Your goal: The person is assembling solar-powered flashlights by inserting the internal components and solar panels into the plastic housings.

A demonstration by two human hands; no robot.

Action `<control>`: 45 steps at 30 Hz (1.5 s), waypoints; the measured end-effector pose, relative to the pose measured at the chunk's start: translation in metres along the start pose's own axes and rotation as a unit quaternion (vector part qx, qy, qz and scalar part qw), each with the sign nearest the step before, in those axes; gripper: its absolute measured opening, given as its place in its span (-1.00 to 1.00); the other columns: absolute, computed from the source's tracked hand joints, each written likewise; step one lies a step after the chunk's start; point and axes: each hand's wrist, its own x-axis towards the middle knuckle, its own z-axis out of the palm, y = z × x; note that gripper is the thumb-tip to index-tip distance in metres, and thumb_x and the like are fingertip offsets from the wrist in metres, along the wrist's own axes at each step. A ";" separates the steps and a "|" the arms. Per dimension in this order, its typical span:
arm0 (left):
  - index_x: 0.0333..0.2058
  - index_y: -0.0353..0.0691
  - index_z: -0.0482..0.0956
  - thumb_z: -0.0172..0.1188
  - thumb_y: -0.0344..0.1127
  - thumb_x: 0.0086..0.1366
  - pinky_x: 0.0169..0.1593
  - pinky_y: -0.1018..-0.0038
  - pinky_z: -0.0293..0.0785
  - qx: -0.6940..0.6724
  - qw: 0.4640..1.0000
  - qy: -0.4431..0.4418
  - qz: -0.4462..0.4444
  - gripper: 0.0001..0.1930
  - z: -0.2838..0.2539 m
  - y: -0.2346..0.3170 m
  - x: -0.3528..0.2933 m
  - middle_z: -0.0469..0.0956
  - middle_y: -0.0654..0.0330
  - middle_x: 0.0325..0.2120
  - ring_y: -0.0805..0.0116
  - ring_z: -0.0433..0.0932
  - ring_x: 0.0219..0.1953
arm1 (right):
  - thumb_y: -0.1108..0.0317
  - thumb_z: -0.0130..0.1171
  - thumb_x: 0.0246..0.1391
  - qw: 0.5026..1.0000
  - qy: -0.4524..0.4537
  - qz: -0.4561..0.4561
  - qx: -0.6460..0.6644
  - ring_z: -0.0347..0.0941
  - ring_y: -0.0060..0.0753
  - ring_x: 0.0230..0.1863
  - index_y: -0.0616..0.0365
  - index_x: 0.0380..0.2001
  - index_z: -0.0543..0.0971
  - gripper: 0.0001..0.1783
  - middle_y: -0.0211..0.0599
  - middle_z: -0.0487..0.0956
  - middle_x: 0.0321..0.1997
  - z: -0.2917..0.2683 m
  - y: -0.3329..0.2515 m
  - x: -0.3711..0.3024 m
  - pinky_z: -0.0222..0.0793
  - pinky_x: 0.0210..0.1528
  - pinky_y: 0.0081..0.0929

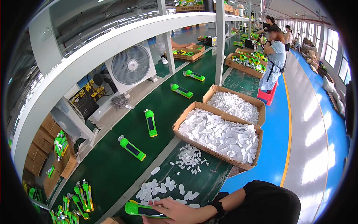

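Observation:
At the lower edge, my right hand [181, 211] is closed around a green flashlight-like device [132, 207] with a dark panel, its fingers lying across the panel. Skin shows under the device, but which hand it belongs to cannot be told; no other part of my left hand shows. Just beyond the device, flat white oval pieces [149, 188] lie spread on the green work surface [209, 175]. Farther off sits a heap of small white plastic parts [189, 155].
One carton [220, 136] of white oval pieces and another [235, 106] of small white parts stand beyond. Several green devices [132, 148] lie on the green conveyor [108, 164]; more are piled at lower left. A white fan [131, 66] stands behind it. Co-workers [276, 56] are at far right.

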 end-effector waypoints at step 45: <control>0.11 -0.30 0.16 -0.21 -0.37 0.39 -0.02 0.37 0.47 0.124 0.974 0.086 0.169 -0.65 -0.008 -0.016 0.009 0.38 0.07 -0.03 0.24 0.49 -0.05 | 0.44 0.20 -0.01 0.966 -0.051 0.072 0.242 0.48 -0.25 -0.09 0.31 -0.02 0.45 -0.56 -0.08 0.54 -0.11 0.021 0.041 -0.002 0.34 -0.01 -0.43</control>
